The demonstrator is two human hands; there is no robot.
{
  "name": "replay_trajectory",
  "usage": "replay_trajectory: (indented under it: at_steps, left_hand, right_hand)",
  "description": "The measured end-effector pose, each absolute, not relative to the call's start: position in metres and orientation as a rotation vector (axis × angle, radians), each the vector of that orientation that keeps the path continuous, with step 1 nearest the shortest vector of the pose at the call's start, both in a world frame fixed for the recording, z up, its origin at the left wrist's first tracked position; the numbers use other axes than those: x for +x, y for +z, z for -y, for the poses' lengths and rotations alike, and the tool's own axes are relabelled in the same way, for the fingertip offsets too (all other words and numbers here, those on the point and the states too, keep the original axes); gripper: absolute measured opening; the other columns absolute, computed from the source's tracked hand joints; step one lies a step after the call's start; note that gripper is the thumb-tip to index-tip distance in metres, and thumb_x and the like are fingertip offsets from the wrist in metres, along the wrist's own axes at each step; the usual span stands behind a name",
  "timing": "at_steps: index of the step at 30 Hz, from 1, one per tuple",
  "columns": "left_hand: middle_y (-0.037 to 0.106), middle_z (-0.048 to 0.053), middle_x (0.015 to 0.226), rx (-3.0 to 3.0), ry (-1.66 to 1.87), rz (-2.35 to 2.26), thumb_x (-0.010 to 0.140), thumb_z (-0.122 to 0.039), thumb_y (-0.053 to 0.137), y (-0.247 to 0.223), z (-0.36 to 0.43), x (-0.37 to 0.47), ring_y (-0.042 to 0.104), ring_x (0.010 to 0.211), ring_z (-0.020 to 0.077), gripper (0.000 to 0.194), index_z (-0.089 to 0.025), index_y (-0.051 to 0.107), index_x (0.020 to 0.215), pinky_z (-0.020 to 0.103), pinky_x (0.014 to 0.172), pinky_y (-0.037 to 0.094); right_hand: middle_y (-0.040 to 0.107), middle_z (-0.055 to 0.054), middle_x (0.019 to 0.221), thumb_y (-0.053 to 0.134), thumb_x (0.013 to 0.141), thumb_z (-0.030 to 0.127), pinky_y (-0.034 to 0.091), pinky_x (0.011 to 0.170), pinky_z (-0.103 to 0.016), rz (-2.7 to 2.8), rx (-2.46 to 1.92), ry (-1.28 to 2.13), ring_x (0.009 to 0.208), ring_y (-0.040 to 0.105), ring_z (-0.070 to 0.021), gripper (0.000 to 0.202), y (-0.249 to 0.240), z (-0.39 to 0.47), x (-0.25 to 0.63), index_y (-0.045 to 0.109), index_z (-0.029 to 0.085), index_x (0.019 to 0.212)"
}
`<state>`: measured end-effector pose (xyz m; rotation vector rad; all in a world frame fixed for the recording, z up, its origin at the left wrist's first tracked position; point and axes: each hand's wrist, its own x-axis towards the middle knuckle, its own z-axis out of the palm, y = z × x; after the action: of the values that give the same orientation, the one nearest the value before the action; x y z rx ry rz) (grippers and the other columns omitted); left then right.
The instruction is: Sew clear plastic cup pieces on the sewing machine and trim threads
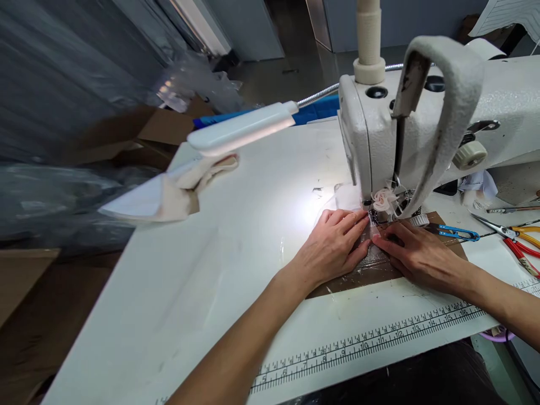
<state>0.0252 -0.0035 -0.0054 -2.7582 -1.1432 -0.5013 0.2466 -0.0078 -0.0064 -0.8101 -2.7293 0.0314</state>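
Note:
A small piece of pale, thin fabric (374,229) lies under the needle area of a white sewing machine (358,135). My left hand (337,239) rests flat beside the presser foot, fingers stretched out and fingertips on the fabric's left edge, thumb apart. From the right, my right hand (417,253) has its fingers curled, with thumb and forefinger at the near end of the fabric. A ruffled pale pink scrap (385,199) hangs on the machine just above the foot. Under both hands is a brown plate (358,281) partly covered with clear tape.
Blue thread snips (458,232) lie right of my right hand, with red- and yellow-handled pliers (512,232) farther right. A lamp (242,128) lights the white table (236,270). Cream cloth pieces (175,197) lie at its left edge. A printed ruler (367,346) runs along the front.

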Motion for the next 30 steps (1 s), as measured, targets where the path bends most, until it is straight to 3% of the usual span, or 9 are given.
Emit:
replay_trajectory:
  at_steps: [17, 22, 26, 30]
  left_hand:
    - [0.067, 0.012, 0.121, -2.672, -0.560, 1.145, 0.096, -0.034, 0.041, -0.0094, 0.0067, 0.0298, 0.060, 0.094, 0.0267, 0.036, -0.013, 0.062, 0.116, 0.041, 0.073, 0.044]
    - [0.070, 0.014, 0.107, -2.588, -0.750, 1.084, 0.093, -0.029, 0.048, -0.0086, 0.0066, 0.0303, 0.060, 0.084, 0.0232, 0.026, -0.011, 0.063, 0.104, 0.039, 0.069, 0.047]
    - [0.071, 0.006, 0.085, -2.609, -0.872, 0.961, 0.089, -0.018, 0.052, -0.0080, 0.0083, 0.0317, 0.056, 0.067, 0.0163, 0.013, -0.016, 0.063, 0.084, 0.033, 0.060, 0.045]
    - [0.072, 0.005, 0.088, -2.767, -0.867, 0.871, 0.089, -0.018, 0.051, -0.0071, 0.0104, 0.0310, 0.061, 0.071, 0.0152, 0.014, -0.017, 0.065, 0.087, 0.032, 0.060, 0.048]
  right_hand:
    - [0.061, -0.010, 0.098, 0.041, 0.095, 0.017, 0.057, 0.069, -0.034, 2.580, -0.846, 0.116, 0.087, 0.060, -0.0195, 0.031, -0.0108, 0.0046, 0.2487, 0.066, 0.019, 0.113]
    - [0.061, -0.010, 0.101, 0.044, 0.094, 0.017, 0.057, 0.072, -0.035, 2.562, -0.873, 0.188, 0.089, 0.061, -0.0197, 0.031, -0.0113, 0.0050, 0.2494, 0.067, 0.022, 0.114]
    - [0.062, -0.010, 0.100, 0.043, 0.093, 0.016, 0.057, 0.070, -0.035, 2.553, -0.889, 0.191, 0.087, 0.061, -0.0199, 0.032, -0.0107, 0.0055, 0.2491, 0.069, 0.021, 0.113]
    - [0.061, -0.011, 0.100, 0.042, 0.094, 0.019, 0.056, 0.072, -0.036, 2.561, -0.933, 0.227, 0.085, 0.061, -0.0198, 0.032, -0.0103, 0.0058, 0.2484, 0.068, 0.020, 0.114]
